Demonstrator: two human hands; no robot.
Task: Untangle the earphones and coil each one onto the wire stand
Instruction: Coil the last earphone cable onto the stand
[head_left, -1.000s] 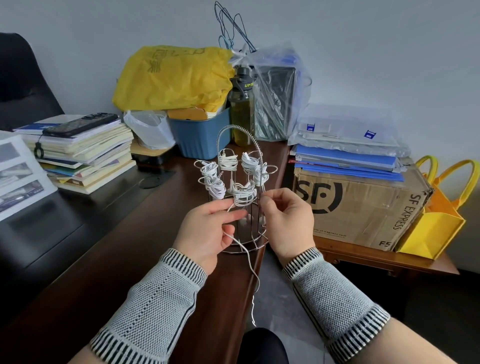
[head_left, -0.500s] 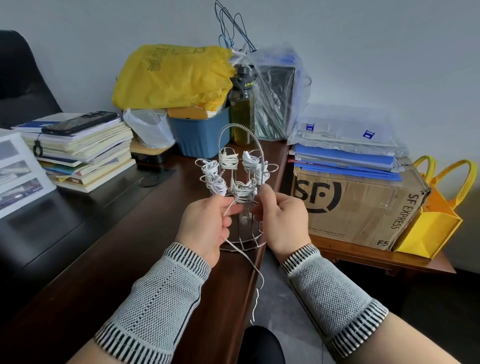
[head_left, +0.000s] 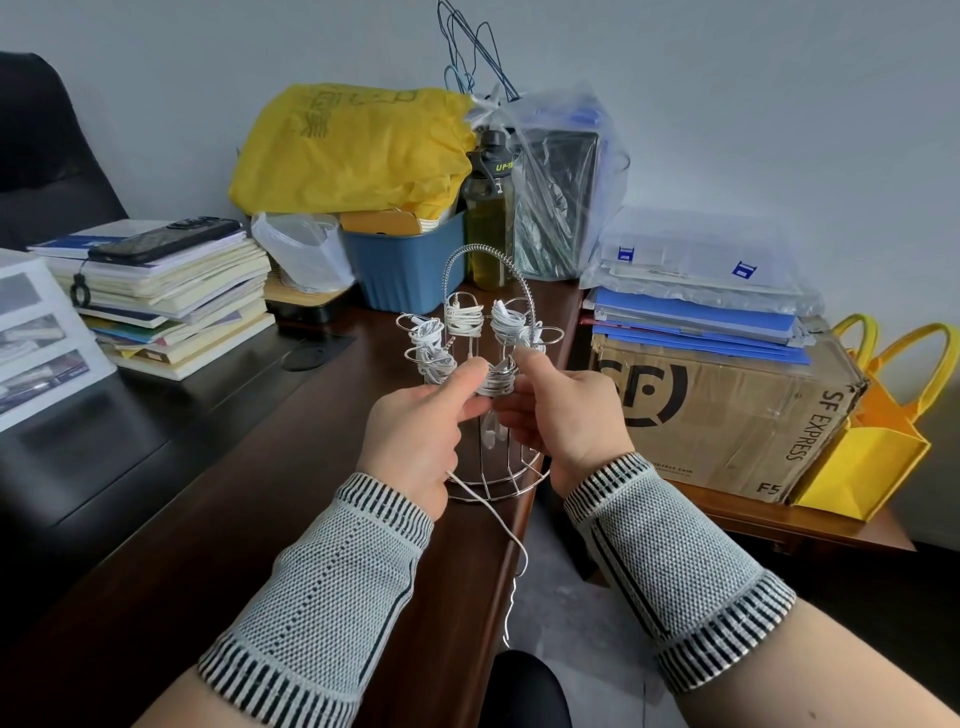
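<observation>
Presently wound on the nearest prong of the chrome wire stand (head_left: 491, 467), white earphone coil (head_left: 497, 383) pinched between left hand (head_left: 415, 441) and right hand (head_left: 566, 421); loose white cord tail (head_left: 506, 530) trailing down-left, nearer the left hand.

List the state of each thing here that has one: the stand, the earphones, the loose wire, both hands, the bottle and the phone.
wire stand: upright at the desk edge.
coiled earphones: wound on the stand's arms.
front coil: partly wound, both hands on it.
loose wire: trailing off the desk edge.
left hand: pinching the wire at the front coil.
right hand: fingers curled round the front coil.
bottle: upright, capped.
phone: lying on the books.
</observation>
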